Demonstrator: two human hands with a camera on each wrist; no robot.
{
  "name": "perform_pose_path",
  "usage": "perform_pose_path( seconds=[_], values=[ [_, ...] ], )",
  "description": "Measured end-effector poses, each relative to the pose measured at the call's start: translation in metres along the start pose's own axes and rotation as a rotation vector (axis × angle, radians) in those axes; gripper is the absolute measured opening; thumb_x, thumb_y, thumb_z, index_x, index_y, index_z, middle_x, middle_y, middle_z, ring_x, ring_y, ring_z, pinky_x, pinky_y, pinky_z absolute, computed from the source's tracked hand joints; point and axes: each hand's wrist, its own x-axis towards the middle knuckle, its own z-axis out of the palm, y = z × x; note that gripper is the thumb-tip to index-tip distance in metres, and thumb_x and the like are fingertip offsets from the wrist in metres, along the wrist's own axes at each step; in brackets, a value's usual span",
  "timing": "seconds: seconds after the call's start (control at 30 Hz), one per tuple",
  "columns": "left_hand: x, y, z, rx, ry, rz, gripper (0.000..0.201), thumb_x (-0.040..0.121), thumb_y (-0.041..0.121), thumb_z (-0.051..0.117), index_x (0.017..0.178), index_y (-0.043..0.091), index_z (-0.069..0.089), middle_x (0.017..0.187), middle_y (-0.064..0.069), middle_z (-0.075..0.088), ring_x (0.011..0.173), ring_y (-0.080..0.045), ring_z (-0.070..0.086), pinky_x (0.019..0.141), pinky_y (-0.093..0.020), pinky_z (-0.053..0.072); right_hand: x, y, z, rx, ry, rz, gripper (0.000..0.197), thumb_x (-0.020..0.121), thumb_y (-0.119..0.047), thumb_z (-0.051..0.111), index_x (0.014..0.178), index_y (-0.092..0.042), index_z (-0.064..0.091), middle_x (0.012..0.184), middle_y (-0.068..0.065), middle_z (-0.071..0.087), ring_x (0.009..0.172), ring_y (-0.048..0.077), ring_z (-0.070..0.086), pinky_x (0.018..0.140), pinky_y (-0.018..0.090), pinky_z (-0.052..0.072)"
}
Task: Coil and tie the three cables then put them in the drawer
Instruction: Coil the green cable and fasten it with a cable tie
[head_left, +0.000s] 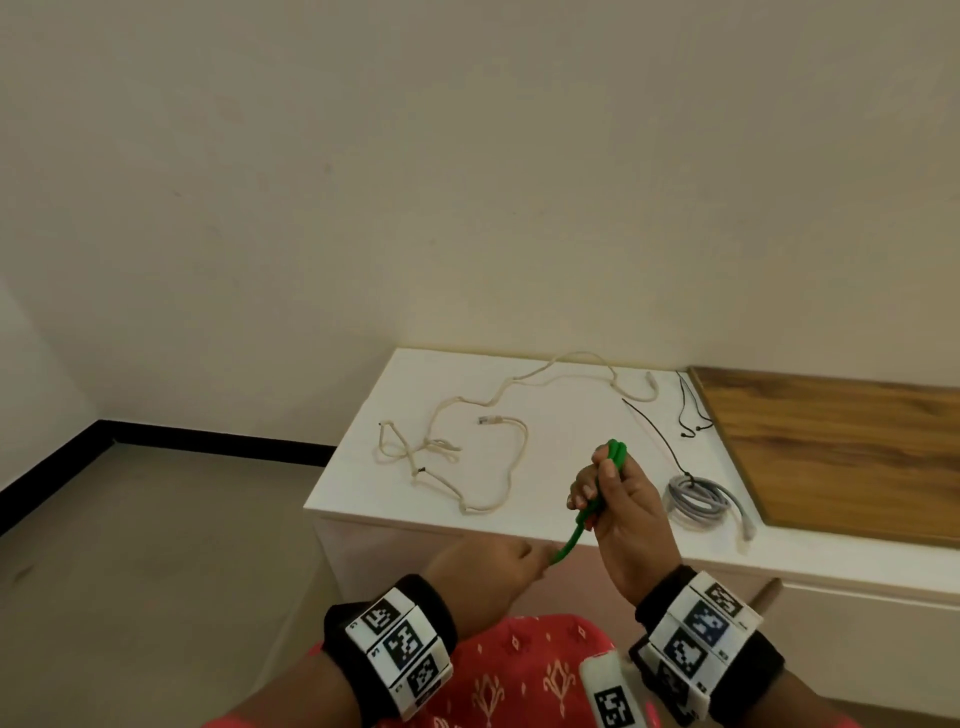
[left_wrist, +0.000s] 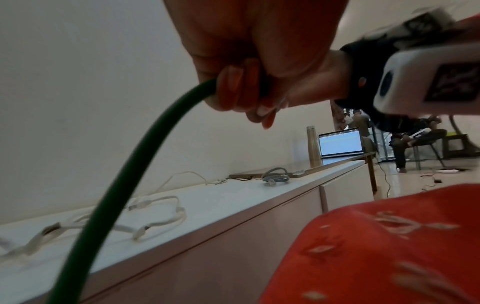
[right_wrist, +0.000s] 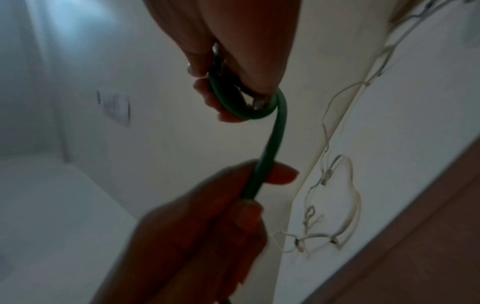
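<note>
Left hand (head_left: 488, 564) sits low, in front of the white cabinet (head_left: 545, 415), fingers curled round the loose end of the green cable (head_left: 613, 457); the left wrist view shows that run arcing down out of the grip. The cable climbs from there to the right hand (head_left: 623, 512), held above the cabinet's front edge, which is clamped on a folded bundle of green loops; loop tops stick out above the fist. Right wrist view: cable bends round the fingertips (right_wrist: 228, 117) in a tight hook.

On the cabinet top, left part: the cream cable (head_left: 467, 431) lies uncoiled in loose loops, trailing back toward the wall. Right of it, a thin black cord (head_left: 660, 436) runs diagonally, one end reaching the grey cable (head_left: 698, 501). The grey cable is already coiled, lying near the cabinet's front edge just right of the right hand, connector tail pointing forward. A wooden panel (head_left: 841, 447) covers the cabinet's right end. Drawer front below the top is closed.
</note>
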Motion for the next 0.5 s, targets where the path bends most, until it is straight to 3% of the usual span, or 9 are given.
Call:
perform_pose_path(
  seconds=[0.07,0.13,0.17,0.23,0.3,0.37,0.43,0.5],
  values=[
    [0.002,0.004,-0.002,0.032,0.037,0.032,0.041,0.091,0.018,0.028,0.131,0.013,0.038,0.115,-0.017,0.060,0.098,-0.035,0.059,0.081,-0.043,0.051,-0.004,0.005,0.002,-0.200,-0.008,-0.038,0.028,0.083,-0.042,0.055,0.088,-0.015,0.048,0.055,-0.009,0.050,0.053,0.006,0.048,0.059,0.023,0.042],
    [0.003,0.004,-0.001,0.114,0.137,0.142,0.031,0.085,0.011,0.041,0.116,0.011,0.044,0.093,-0.012,0.067,0.073,-0.030,0.066,0.058,-0.035,0.056,-0.007,0.006,0.003,-0.419,-0.041,-0.082,0.013,0.085,-0.028,0.044,0.086,-0.016,0.048,0.058,-0.007,0.048,0.053,0.004,0.047,0.059,0.024,0.042],
    [0.004,0.002,0.004,0.154,0.182,0.173,0.026,0.081,0.010,0.047,0.106,0.013,0.049,0.081,-0.006,0.068,0.059,-0.024,0.065,0.045,-0.029,0.054,-0.009,0.006,0.004,-0.529,-0.071,-0.109,0.012,0.085,-0.029,0.044,0.084,-0.018,0.048,0.060,-0.006,0.048,0.053,0.003,0.046,0.059,0.022,0.042],
    [0.006,0.001,0.012,0.229,0.228,0.171,0.014,0.076,0.016,0.058,0.090,0.016,0.056,0.067,0.002,0.065,0.044,-0.015,0.059,0.033,-0.022,0.045,-0.013,0.009,0.005,-0.777,-0.130,-0.149,0.019,0.083,-0.042,0.043,0.082,-0.023,0.046,0.060,-0.008,0.048,0.053,0.004,0.048,0.056,0.016,0.039],
    [0.008,0.003,0.009,0.292,0.285,0.146,0.011,0.078,0.027,0.053,0.079,0.018,0.059,0.056,0.004,0.061,0.037,-0.010,0.054,0.030,-0.019,0.039,-0.016,0.011,0.007,-0.998,-0.176,-0.140,0.024,0.082,-0.047,0.038,0.083,-0.024,0.043,0.061,-0.011,0.049,0.053,0.005,0.049,0.054,0.016,0.036],
    [0.010,0.005,0.006,0.329,0.380,0.092,0.031,0.078,0.038,0.040,0.073,0.019,0.064,0.047,0.005,0.057,0.034,-0.007,0.050,0.029,-0.017,0.032,-0.017,0.012,0.011,-1.138,-0.226,-0.103,0.023,0.082,-0.040,0.035,0.085,-0.019,0.042,0.065,-0.009,0.051,0.054,0.005,0.046,0.053,0.015,0.033],
    [0.008,0.007,0.001,0.286,0.453,0.037,0.039,0.076,0.045,0.036,0.073,0.019,0.065,0.045,0.007,0.057,0.034,-0.005,0.050,0.030,-0.015,0.030,-0.017,0.011,0.013,-1.253,-0.281,-0.074,0.026,0.084,-0.035,0.032,0.089,-0.012,0.045,0.071,-0.002,0.053,0.059,0.016,0.045,0.052,0.018,0.031],
    [0.005,0.003,0.001,0.206,0.476,0.047,0.034,0.074,0.044,0.036,0.081,0.021,0.061,0.052,0.009,0.060,0.039,-0.003,0.053,0.032,-0.016,0.034,-0.016,0.009,0.013,-1.377,-0.315,-0.029,0.014,0.093,-0.027,0.034,0.088,-0.015,0.040,0.073,0.000,0.052,0.064,0.021,0.043,0.055,0.029,0.031]
  ],
)
